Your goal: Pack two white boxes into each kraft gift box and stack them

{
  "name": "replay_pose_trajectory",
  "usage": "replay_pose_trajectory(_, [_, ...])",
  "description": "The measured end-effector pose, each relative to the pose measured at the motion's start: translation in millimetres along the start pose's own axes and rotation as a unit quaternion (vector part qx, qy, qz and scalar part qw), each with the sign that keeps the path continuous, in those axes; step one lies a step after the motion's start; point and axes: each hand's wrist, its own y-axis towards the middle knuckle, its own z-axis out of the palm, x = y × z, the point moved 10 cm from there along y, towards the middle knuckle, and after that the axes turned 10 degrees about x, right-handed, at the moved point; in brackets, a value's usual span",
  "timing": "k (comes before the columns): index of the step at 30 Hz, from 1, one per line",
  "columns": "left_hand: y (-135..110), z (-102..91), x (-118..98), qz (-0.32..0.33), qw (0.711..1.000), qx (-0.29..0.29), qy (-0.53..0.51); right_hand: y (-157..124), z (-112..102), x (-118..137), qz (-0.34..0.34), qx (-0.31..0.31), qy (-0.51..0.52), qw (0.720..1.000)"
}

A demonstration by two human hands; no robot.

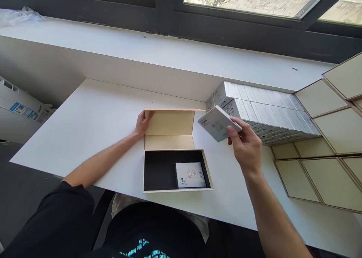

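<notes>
Left hand [143,123]: fingers clamped on the left edge of the raised lid [172,123].
Right hand [249,145]: thumb and fingers clamped on the near right corner of a small white box [216,124], which tilts in the air, well apart from the left fingers.
Gift box [160,171]: cream outside, dark inside, standing open, nearer the body than the left fingers and to the left of the right fingers.
Inside it: one printed box [190,175] lies flat in the right part, lettering up, below and left of the right fingers; dark lining shows beside it.
White stack [271,111]: rows of small boxes, just beyond and right of the right fingers.
Cream boxes [339,130]: piled farther right of those fingers.
Desk [93,126]: beneath both hands.
</notes>
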Motion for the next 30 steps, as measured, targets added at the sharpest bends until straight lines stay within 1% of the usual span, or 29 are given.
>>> replay_pose_trajectory(1, [3,2.7,2,-0.010,1.000,0.012,-0.010,-6,3,7,-0.015,0.035,0.050,0.998])
replay_pose_trajectory(3, [10,10.8,6,-0.027,0.999,0.042,-0.023,-19,22,28,-0.058,0.156,0.102,0.981])
replay_pose_trajectory(5, [18,20.4,6,-0.032,0.997,0.071,-0.025,-38,48,49,-0.095,0.280,0.096,0.950])
replay_pose_trajectory(6, [21,24.6,5,-0.031,0.996,0.081,-0.025,-48,58,57,-0.107,0.325,0.081,0.936])
replay_pose_trajectory(7, [24,28.0,4,-0.029,0.995,0.087,-0.026,-57,67,62,-0.115,0.352,0.060,0.927])
replay_pose_trajectory(8, [26,30.6,3,-0.027,0.995,0.090,-0.027,-63,73,66,-0.121,0.366,0.038,0.922])
replay_pose_trajectory(10, [28,32.7,2,-0.025,0.995,0.089,-0.027,-72,80,69,-0.135,0.367,-0.015,0.920])
replay_pose_trajectory(13, [26,28.6,-1,-0.014,0.998,0.068,-0.008,-82,84,69,-0.194,0.332,-0.128,0.914])
replay_pose_trajectory(16, [24,26.2,-3,-0.007,0.998,0.059,0.005,-90,88,70,-0.264,0.297,-0.226,0.890])
replay_pose_trajectory(19, [24,27.7,-4,-0.007,0.998,0.063,0.006,-92,93,75,-0.288,0.285,-0.271,0.873])
replay_pose_trajectory(21, [24,27.9,-4,-0.004,0.998,0.061,0.006,-93,96,89,-0.307,0.276,-0.267,0.871])
replay_pose_trajectory(22, [25,28.0,-4,-0.004,0.998,0.061,0.005,-96,99,98,-0.325,0.281,-0.249,0.868])
replay_pose_trajectory(25, [25,28.8,-2,-0.007,0.998,0.063,-0.001,-110,114,120,-0.374,0.339,-0.170,0.846])
replay_pose_trajectory(28, [24,27.1,-3,-0.003,0.999,0.054,-0.003,-116,131,119,-0.356,0.406,-0.148,0.828])
replay_pose_trajectory(30, [23,27.0,-4,0.002,0.999,0.054,-0.009,-117,138,114,-0.336,0.425,-0.151,0.826])
